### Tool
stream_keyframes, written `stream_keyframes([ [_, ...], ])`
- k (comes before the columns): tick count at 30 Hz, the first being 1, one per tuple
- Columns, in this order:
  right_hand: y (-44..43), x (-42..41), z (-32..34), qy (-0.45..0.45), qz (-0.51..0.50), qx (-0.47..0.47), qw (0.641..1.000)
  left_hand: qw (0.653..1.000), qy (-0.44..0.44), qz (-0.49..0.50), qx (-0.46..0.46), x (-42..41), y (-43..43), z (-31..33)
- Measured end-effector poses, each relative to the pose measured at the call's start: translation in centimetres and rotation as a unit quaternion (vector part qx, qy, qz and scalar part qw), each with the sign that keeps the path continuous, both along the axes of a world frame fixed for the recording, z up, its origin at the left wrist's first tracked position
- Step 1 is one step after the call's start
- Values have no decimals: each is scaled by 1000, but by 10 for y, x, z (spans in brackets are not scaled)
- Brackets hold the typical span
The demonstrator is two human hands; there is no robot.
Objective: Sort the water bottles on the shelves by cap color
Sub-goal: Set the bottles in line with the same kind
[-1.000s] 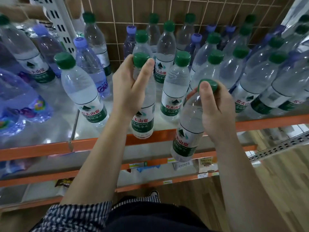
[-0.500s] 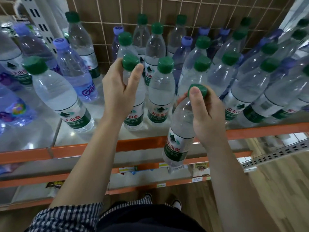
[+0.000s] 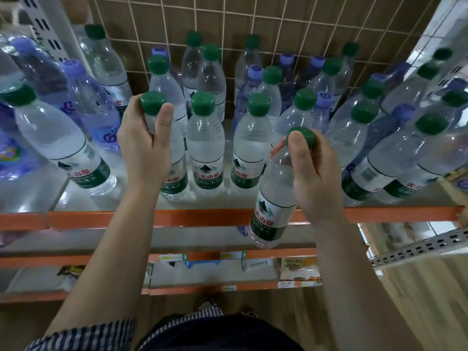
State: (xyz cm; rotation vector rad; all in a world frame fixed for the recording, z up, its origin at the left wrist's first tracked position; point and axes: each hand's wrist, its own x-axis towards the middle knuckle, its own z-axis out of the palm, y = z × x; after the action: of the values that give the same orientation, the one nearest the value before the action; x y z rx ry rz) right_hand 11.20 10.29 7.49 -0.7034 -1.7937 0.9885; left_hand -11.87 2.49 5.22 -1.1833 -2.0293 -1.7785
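Note:
My left hand (image 3: 145, 145) grips the neck of a green-capped bottle (image 3: 174, 183) that stands on the shelf (image 3: 177, 219) in the front row. My right hand (image 3: 312, 171) holds a second green-capped bottle (image 3: 272, 209) by its neck, tilted, with its base hanging out past the orange shelf edge. Two more green-capped bottles (image 3: 205, 148) stand between the hands. Behind them green caps and purple-capped bottles (image 3: 253, 97) stand mixed, back to the wire grid.
Purple-capped bottles (image 3: 88, 105) and a leaning green-capped one (image 3: 60, 145) fill the left bay. Several bottles lean at the right (image 3: 395, 153). A slotted upright (image 3: 48, 24) divides the bays. Lower shelves (image 3: 202, 274) hold small packets. Wooden floor lies below right.
My left hand has set its green-capped bottle further back onto the shelf. My right hand still holds its tilted bottle at the shelf edge. The view has shifted right.

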Motion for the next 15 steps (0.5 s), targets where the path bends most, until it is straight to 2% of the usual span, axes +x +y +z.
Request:
stream_keyframes([
  [4, 4, 0, -2, -11, 29, -3, 1000, 999, -7, 34, 13, 7, 1, -2],
  [10, 2, -14, -3, 12, 101, -10, 995, 1000, -14, 19, 0, 7, 0, 3],
  [15, -16, -42, 3, 18, 144, -3, 989, 1000, -11, 11, -27, -4, -37, -8],
])
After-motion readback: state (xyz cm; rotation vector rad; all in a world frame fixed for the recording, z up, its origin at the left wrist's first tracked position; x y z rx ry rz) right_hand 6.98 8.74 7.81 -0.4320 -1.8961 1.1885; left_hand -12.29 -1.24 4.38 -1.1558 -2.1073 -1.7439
